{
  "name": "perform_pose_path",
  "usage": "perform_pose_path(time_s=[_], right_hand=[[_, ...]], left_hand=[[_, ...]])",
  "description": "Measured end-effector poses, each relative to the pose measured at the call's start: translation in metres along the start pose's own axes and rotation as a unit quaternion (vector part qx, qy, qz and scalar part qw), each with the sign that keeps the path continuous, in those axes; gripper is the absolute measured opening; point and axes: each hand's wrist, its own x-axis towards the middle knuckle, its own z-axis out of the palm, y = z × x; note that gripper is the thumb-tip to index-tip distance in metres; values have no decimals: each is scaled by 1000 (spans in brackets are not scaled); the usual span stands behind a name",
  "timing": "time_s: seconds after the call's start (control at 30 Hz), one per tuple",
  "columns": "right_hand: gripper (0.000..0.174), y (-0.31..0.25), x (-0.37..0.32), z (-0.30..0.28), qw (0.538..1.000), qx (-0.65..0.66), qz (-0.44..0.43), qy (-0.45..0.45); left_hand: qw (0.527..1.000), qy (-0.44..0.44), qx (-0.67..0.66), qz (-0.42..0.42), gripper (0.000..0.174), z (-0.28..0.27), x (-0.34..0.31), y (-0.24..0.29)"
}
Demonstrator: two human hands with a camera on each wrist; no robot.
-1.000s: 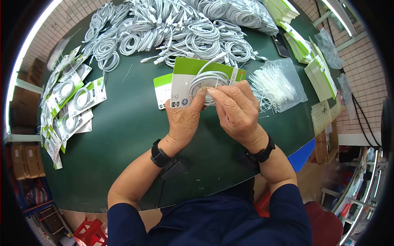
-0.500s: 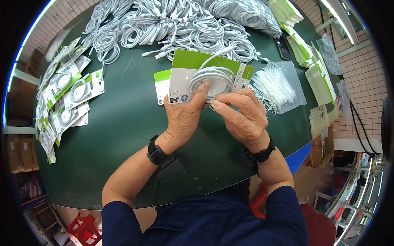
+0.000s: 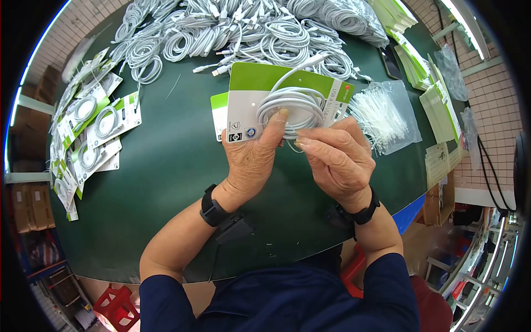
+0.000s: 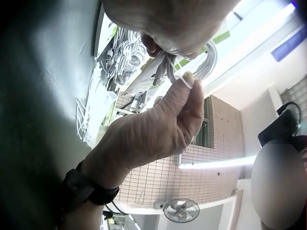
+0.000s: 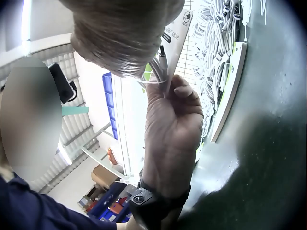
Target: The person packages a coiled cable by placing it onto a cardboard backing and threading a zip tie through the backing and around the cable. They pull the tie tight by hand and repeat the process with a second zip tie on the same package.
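My left hand (image 3: 251, 157) grips a green-and-white card (image 3: 241, 105), its thumb pressed on a coiled grey-white cable (image 3: 301, 98) lying over the card. One cable end sticks up past the card's top edge. At the coil's lower edge, my right hand (image 3: 343, 160) pinches a thin white tie between thumb and fingertip; the left wrist view shows this tie (image 4: 183, 79) looping from the cable into the right hand (image 4: 148, 132). In the right wrist view, the tie (image 5: 156, 82) passes around the cable strands above the left hand (image 5: 172, 129).
Bundled cables (image 3: 221, 33) cover the table's far side. Carded cables (image 3: 88, 130) are piled at the left. Another card (image 3: 219, 113) is behind the held one. Loose white ties (image 3: 379, 116) lie on a clear bag at the right, near stacked cards (image 3: 440, 108) and a phone (image 3: 390, 62).
The held card and coil have risen a little. My right hand has shifted right and down from the coil's middle to its lower edge, and the left thumb shows more fully on the coil.
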Motion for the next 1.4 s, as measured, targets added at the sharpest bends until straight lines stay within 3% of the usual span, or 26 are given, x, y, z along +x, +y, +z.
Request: perform_pose_path(time_s=[0.3,0.4,0.7,0.9,1.23,1.4], right_hand=[[24,1,-1,3,1000,15,14,-2],[38,8,-1,5,1000,12,-11,7],[31,7,0,8,1000,23,16,5],[25,4,0,10,995,40,87,-18],[25,2,1,5,996,-1,31,-83],[23,-3,6,0,992,-19,55,-108]], left_hand=[[999,-25,21,4,26,-5,-1,-5],[999,-32,20,0,29,-6,-2,-6],[1000,-15,-4,-18,25,-1,-4,-3],[998,-55,31,4,23,-6,-8,-9],[999,-21,36,-12,18,-4,-5,-9],[999,-23,14,-30,18,-4,-6,-12]])
